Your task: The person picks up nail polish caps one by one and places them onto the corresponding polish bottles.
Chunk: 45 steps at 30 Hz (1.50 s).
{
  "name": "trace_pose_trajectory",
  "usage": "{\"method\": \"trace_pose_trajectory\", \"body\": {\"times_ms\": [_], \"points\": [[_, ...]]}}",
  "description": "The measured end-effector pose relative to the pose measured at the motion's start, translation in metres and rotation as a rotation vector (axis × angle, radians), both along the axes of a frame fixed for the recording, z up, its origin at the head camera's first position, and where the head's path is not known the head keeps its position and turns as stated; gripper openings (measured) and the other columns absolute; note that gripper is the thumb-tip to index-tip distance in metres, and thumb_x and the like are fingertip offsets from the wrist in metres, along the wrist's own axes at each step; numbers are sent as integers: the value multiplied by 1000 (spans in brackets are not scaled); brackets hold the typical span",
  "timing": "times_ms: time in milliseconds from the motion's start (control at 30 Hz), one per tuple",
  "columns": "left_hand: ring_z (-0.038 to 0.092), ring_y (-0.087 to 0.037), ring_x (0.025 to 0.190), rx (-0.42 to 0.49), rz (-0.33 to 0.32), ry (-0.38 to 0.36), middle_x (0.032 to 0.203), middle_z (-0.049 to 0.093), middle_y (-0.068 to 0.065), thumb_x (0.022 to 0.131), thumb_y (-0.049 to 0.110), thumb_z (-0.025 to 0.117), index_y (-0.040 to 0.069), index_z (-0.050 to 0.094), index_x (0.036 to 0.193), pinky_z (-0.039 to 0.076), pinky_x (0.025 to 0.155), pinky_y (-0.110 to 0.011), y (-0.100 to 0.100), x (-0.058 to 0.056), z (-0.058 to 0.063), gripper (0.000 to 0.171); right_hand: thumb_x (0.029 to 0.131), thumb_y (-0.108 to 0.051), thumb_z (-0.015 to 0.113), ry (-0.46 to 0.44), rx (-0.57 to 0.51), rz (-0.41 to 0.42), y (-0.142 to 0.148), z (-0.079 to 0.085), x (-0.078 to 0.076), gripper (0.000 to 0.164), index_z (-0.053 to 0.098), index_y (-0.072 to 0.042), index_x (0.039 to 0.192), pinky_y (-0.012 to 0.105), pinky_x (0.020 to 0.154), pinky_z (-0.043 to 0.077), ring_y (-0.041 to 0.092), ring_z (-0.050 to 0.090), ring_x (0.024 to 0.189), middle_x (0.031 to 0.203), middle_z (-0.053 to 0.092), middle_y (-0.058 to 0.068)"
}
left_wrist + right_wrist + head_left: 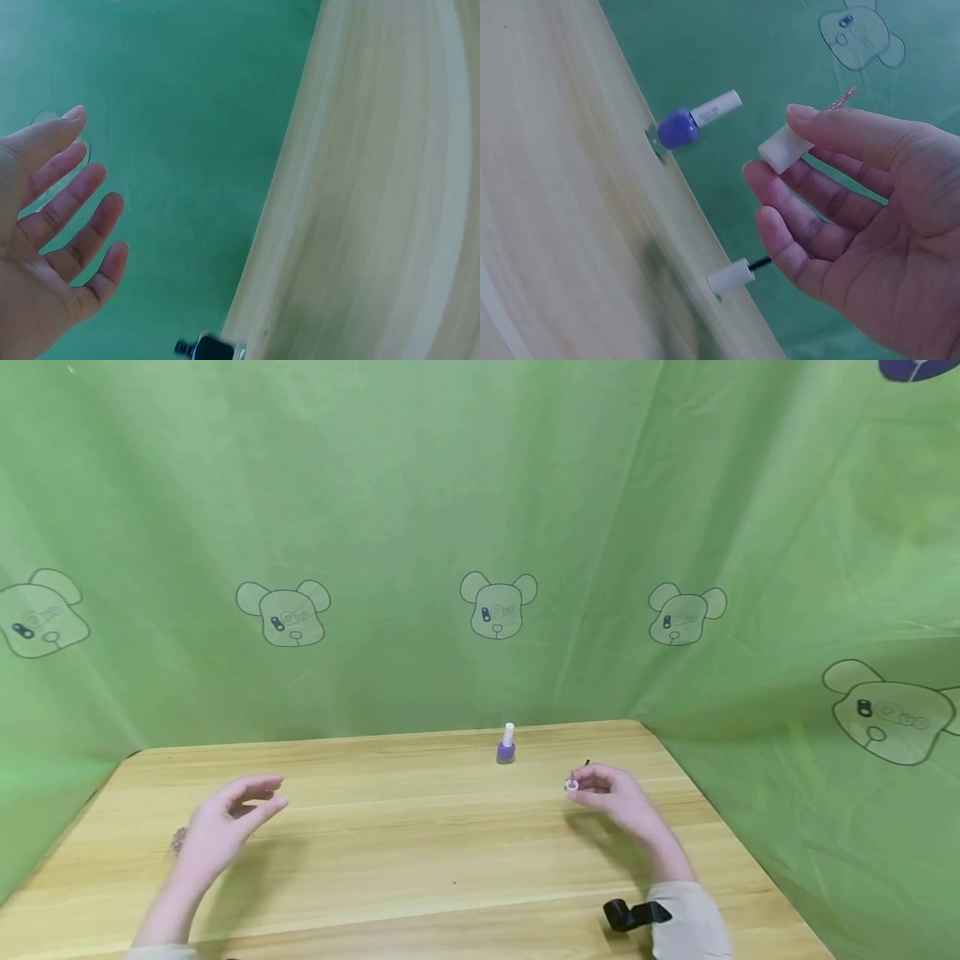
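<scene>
Right hand [618, 793]: pinching white, plastic-looking cylinder [784, 150] above right side of wood-grained bench [420, 860], grip probably keeping pink speckled tip [843, 99] clear. Left hand [222, 827]: empty, relaxed. Purple, white-capped bottle [506, 752]: upright near far edge.

the bottle [678, 129] is purple, its cap [717, 109] white, the held piece [784, 150] white, the tabletop [412, 877] yellow-grained, the curtain [390, 485] bear-printed green.

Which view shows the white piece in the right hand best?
Right wrist: the white piece appears large, its side visible, held in the right hand. Head shows it too, but tiny; left wrist doesn't show it.
</scene>
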<state>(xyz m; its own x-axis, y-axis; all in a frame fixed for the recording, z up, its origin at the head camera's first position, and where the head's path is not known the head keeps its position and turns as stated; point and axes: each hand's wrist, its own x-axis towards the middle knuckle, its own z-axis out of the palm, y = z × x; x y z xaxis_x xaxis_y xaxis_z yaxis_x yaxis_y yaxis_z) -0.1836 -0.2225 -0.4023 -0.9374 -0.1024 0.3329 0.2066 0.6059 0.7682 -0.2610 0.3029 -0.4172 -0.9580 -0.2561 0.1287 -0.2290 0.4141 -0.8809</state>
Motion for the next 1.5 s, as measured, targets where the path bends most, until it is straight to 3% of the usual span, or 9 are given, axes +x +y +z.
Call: {"method": "trace_pose_trajectory", "body": {"times_ms": [233, 433, 633, 833, 933, 1067, 1200, 1400, 1500], "points": [[56, 17, 86, 33, 65, -26, 97, 56, 38, 89, 33, 71, 8, 64, 123, 50, 70, -9, -29, 4, 3, 43, 85, -10, 72, -13, 17, 23, -16, 0, 1, 37, 60, 9, 115, 18, 82, 54, 4, 63, 89, 108, 66, 25], [62, 4, 71, 128, 81, -77, 98, 53, 41, 90, 29, 71, 8, 60, 128, 55, 55, -25, -53, 10, 2, 45, 86, -10, 70, -10, 52, 54, -29, -1, 1, 35, 61, 7, 115, 19, 82, 53, 10, 63, 91, 107, 67, 22], [57, 15, 80, 75, 124, -86, 102, 45, 42, 89, 31, 71, 7, 55, 134, 47, 69, -6, -79, 14, -8, 53, 86, -9, 70, 6, 76, 79, -40, -6, 1, 33, 62, 5, 115, 18, 82, 53, 8, 63, 91, 106, 69, 17], [33, 24, 97, -31, 135, -114, 123, 50, 18, 90, 35, 70, 8, 47, 142, 39, 73, -6, -101, 19, -22, 62, 86, -9, 71, 38, 83, 118, -48, -9, 1, 30, 64, 4, 112, 19, 81, 53, 9, 63, 89, 103, 69, 17], [30, 21, 100, -45, 118, -166, 142, 47, -2, 90, 36, 69, 12, 39, 147, 47, 89, -27, -109, 21, -29, 69, 86, -13, 71, 45, 91, 131, -53, -9, 2, 31, 64, 3, 112, 19, 81, 53, 8, 63, 88, 102, 70, 16], [44, -17, 127, -46, 59, -280, 155, 30, -25, 92, 41, 65, 10, 26, 153, 36, 93, -68, -116, 22, -35, 79, 86, -15, 71, 34, 109, 139, -59, -9, 4, 30, 65, 0, 111, 20, 82, 53, 7, 62, 88, 102, 69, 13], [30, -57, 131, -58, 0, -368, 153, 22, -34, 93, 41, 63, 1, 19, 152, 28, 94, -76, -122, 20, -40, 84, 86, -12, 71, 23, 115, 155, -65, -10, 6, 27, 65, -1, 110, 20, 81, 53, 9, 62, 89, 101, 69, 13], [59, -35, 117, -68, 17, -392, 148, 31, -35, 91, 39, 67, -4, 28, 148, 29, 94, -75, -125, 15, -48, 82, 86, -13, 71, 23, 119, 184, -75, -10, 9, 27, 66, -1, 111, 20, 81, 53, 10, 62, 89, 101, 70, 13], [62, -41, 112, -95, 36, -382, 142, 39, -37, 89, 37, 69, -6, 35, 144, 32, 92, -74, -125, 14, -51, 77, 86, -14, 72, 18, 129, 189, -80, -10, 10, 27, 66, -3, 110, 19, 82, 52, 12, 62, 90, 101, 70, 11]]}}
